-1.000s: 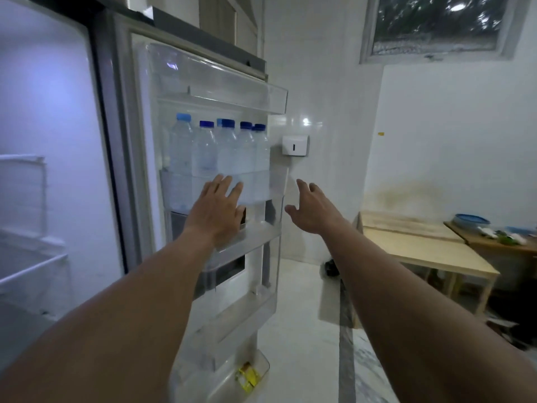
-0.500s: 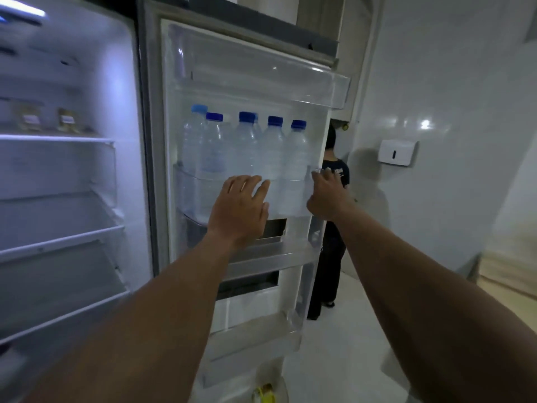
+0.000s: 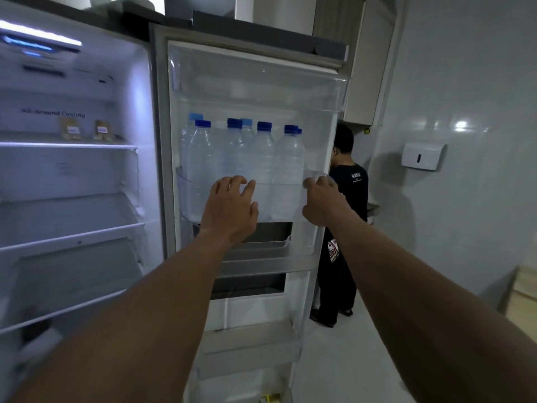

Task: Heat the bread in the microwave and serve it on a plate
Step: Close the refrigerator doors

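The fridge stands open, and its door (image 3: 255, 82) faces me with several blue-capped water bottles (image 3: 261, 161) in a clear bin. My left hand (image 3: 231, 209) rests on the front of that bin with fingers spread and slightly bent, holding nothing. Fingers of my right hand (image 3: 321, 200) curl round the door's right edge at the bin's corner. Two small labelled packets (image 3: 85, 130) sit on the lit top shelf inside the fridge. What they hold is too blurred to tell. No microwave or plate is in view.
Glass shelves (image 3: 69, 234) fill the fridge interior on the left. A person in black (image 3: 347, 216) stands behind the door. A white wall dispenser (image 3: 422, 155) hangs on the tiled wall, and a wooden table corner (image 3: 523, 289) shows at the right edge.
My right hand has reached over to the door's right edge and taken hold of it. My left hand stays on the bottle bin. The view has swung left, showing more of the fridge interior.
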`<act>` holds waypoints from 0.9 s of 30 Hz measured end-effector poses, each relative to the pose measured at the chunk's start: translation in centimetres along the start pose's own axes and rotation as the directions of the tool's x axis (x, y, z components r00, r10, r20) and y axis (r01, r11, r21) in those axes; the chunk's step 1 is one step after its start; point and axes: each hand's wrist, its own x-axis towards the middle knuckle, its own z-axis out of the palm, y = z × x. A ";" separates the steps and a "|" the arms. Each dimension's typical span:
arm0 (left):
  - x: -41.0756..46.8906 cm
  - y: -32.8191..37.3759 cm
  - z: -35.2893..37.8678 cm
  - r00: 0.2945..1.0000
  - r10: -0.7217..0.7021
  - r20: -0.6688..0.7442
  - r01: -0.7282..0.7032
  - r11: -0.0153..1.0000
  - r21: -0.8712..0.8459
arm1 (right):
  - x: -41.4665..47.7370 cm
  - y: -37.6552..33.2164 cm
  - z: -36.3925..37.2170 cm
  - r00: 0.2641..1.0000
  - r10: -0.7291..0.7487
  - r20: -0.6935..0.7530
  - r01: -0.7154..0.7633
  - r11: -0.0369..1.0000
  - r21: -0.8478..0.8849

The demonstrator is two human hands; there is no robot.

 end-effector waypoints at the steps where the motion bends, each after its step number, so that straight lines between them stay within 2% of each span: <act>1: -0.3 -0.1 -0.4 1.000 -0.006 0.007 0.006 1.000 -0.004 | -0.6 -0.2 -0.2 1.000 -0.001 0.002 0.001 1.000 -0.012; 9: -4.1 -1.5 -5.0 0.988 -0.052 0.146 0.059 0.997 -0.043 | -7.2 -3.6 -2.7 0.999 -0.035 0.029 0.038 0.994 -0.100; 14: -6.9 -1.0 -8.5 0.980 -0.013 0.198 0.033 0.995 -0.096 | -11.7 -5.2 -4.8 0.996 -0.092 0.013 0.092 0.996 -0.011; 19: -9.7 1.3 -11.3 0.973 0.060 0.221 -0.020 0.984 -0.179 | -15.3 -5.0 -6.6 0.961 -0.135 -0.243 0.147 0.989 0.031; 23: -11.4 2.7 -13.4 0.983 0.088 0.163 -0.053 0.977 -0.208 | -16.5 -4.5 -8.7 0.901 -0.136 -0.413 0.149 0.989 0.000; 27: -13.5 2.8 -15.3 0.988 0.055 0.144 -0.029 0.983 -0.179 | -17.2 -4.9 -10.4 0.871 -0.128 -0.474 0.165 0.986 0.037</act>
